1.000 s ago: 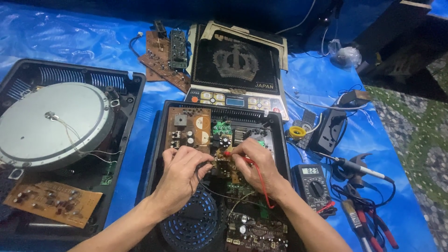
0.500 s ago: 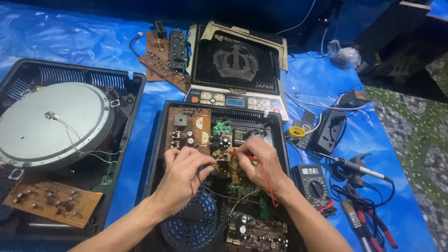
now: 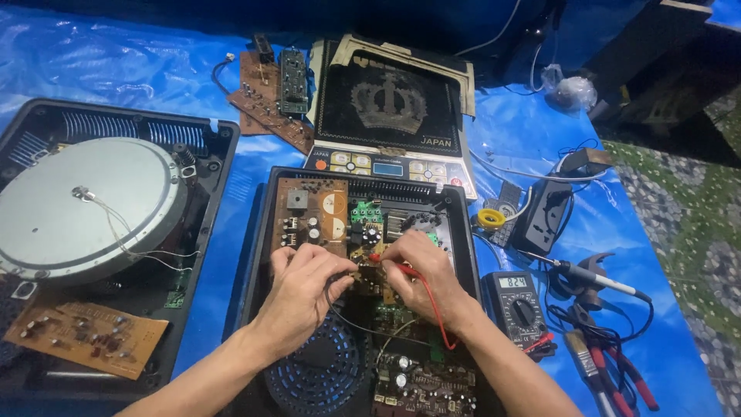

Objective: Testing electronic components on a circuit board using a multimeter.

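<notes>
Probes meet near the middle of the circuit board [image 3: 363, 232] inside the opened black cooker base [image 3: 262, 232], which lies at the centre of the blue-covered desk [image 3: 193, 77]. The base is a rectangle whose long axis runs away from the person, finned edge at the far end and round fan grille [image 3: 316, 374] at the near end. The left hand [image 3: 305, 289] is curled, fingertips pinching a black probe whose lead [image 3: 340, 313] loops back toward the wrist. The right hand [image 3: 417, 274] pinches a red probe [image 3: 386, 262], its tip pointing left toward the other hand and its red lead [image 3: 436, 313] trailing down along the forearm. The two hands almost touch over the board.

Room is tight. The raised walls of the base hem both hands in on the left and right. Just beyond the far edge lies the glass top panel [image 3: 390, 104] with a crown design, and loose brown boards [image 3: 266, 100] lie to its left. A second opened cooker [image 3: 31, 131] with a round silver coil disc [image 3: 85, 208] fills the left side, a narrow blue strip between the two housings. On the right, a multimeter [image 3: 517, 309] sits just beside the base wall, with a soldering iron [image 3: 594, 279], red-handled tools [image 3: 617, 371], a black adapter [image 3: 544, 216] and a yellow tape roll [image 3: 492, 218] farther out.
</notes>
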